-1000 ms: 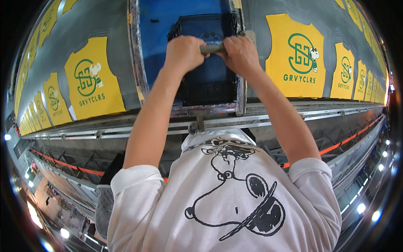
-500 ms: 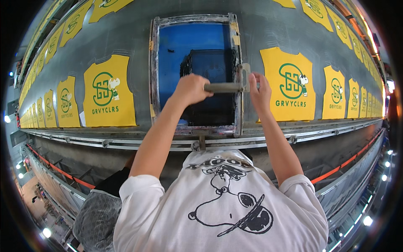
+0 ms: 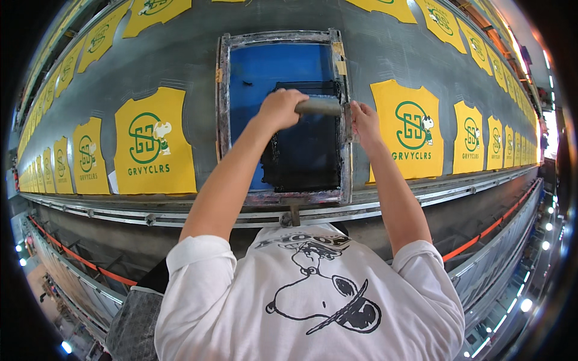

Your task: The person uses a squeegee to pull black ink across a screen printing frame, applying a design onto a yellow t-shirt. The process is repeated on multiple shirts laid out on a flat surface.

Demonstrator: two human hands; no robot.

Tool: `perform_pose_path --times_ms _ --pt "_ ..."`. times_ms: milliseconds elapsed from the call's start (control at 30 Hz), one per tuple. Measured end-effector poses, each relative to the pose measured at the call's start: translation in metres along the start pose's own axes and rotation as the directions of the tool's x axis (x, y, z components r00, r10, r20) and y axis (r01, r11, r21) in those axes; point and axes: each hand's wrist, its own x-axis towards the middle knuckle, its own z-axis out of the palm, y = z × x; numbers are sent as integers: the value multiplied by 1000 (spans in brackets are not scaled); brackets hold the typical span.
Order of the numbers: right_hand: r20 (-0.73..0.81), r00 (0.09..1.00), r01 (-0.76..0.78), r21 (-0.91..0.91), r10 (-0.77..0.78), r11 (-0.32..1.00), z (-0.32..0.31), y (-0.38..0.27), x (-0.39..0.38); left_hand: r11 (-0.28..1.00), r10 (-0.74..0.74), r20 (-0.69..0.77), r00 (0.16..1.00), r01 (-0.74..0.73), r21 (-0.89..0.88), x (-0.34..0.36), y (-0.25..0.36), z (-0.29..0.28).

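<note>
My left hand [image 3: 280, 111] is closed around one end of a squeegee [image 3: 320, 107], a greyish bar lying crosswise over the screen. Beneath it is a screen printing frame [image 3: 222, 120] with blue mesh [image 3: 253, 66]. Black ink [image 3: 304, 150] covers a dark rectangle on the mesh, mostly on the near side of the squeegee. My right hand [image 3: 365, 122] has its fingers curled at the frame's right side, pinching a metal side plate [image 3: 347, 123]. My left fingers partly hide the squeegee's left end.
Printed yellow shirt panels [image 3: 153, 141] lie in rows on the grey table [image 3: 205, 78], with another panel [image 3: 409, 129] close right of the frame. A metal rail [image 3: 180, 212] runs along the near edge. Orange bars [image 3: 87, 249] stretch behind me on both sides.
The squeegee has moved away from me along the screen with my left hand, and more black ink shows on its near side. My right fingers have closed in on the side plate.
</note>
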Motion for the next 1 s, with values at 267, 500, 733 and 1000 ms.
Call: perform_pose_path --times_ms 267,500,733,1000 --pt "4 996 88 -32 -87 996 5 -30 -13 999 -31 -30 999 32 20 -1 23 -36" --pt "-26 978 197 -194 -206 961 7 -31 -15 1000 -13 -154 988 16 17 -7 21 -15" --pt "-78 984 141 -184 -158 973 12 -36 -21 980 197 -361 912 -190 56 -147 53 77" --pt "-231 862 436 -120 -452 892 49 -48 -42 988 153 -206 967 -157 -3 -214 56 38"
